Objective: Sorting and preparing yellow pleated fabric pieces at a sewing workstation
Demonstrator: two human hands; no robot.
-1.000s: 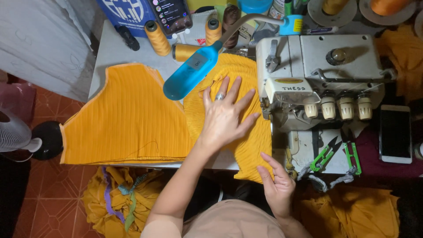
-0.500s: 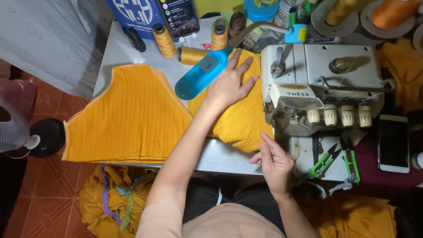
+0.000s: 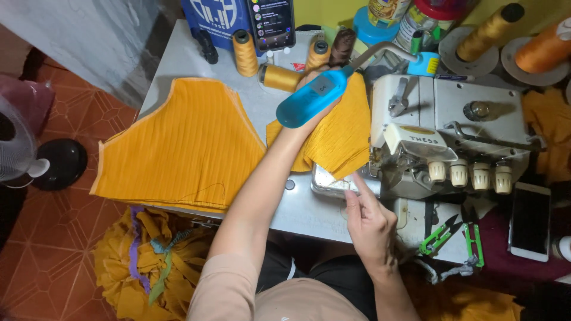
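While the grey table [image 3: 178,65] carried the sewing machine [image 3: 452,137], a folded yellow cloth [image 3: 342,134] lay against its left side. The left hand [image 3: 309,113], mostly hidden under a blue lamp [image 3: 312,98], pressed on the cloth, grip unclear. The right hand [image 3: 369,223], fingers loosely open, touched the cloth's near corner, so feeding seemed underway, calling for careful edge alignment.

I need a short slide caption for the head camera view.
Left hand stretched over orange fabric, right hand beside a sewing machine.

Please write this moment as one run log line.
left hand: on folded orange fabric | right hand: at fabric edge by overlock machine | stack of orange pieces: left
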